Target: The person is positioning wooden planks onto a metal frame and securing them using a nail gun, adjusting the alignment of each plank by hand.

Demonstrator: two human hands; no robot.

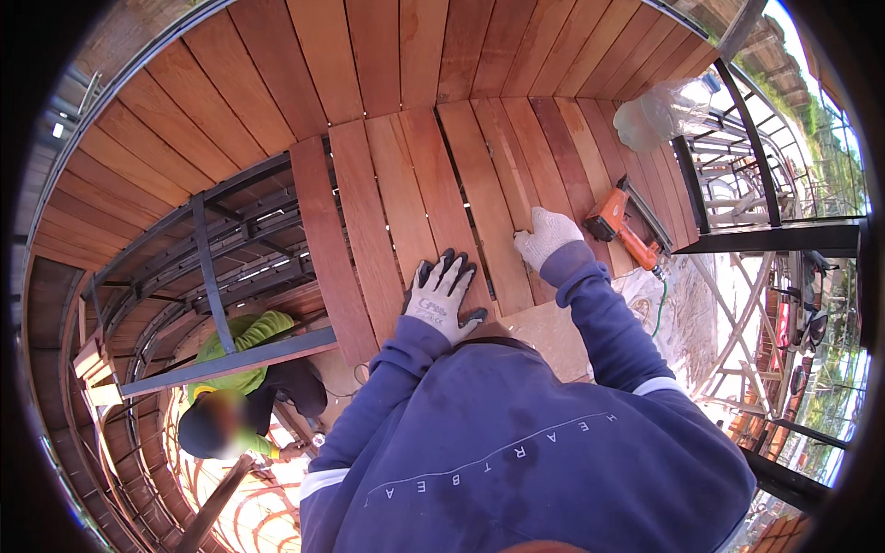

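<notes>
My left hand (442,297), in a white work glove with dark fingertips, lies flat with fingers spread on a reddish-brown wooden plank (430,198). My right hand (550,238), in a white knitted glove, is closed in a fist over the planks to the right. What its fingers hold, if anything, is hidden. Just right of that fist, an orange nail gun (616,219) with a dark magazine rests on the boards. A dark gap (454,166) runs between two planks ahead of my hands.
At left, a dark metal frame (212,267) shows uncovered beside the planks. Below it a person in a green top (241,336) crouches. A clear plastic bag (666,112) lies at the far right, near metal posts (742,138). A green hose (662,309) hangs from the nail gun.
</notes>
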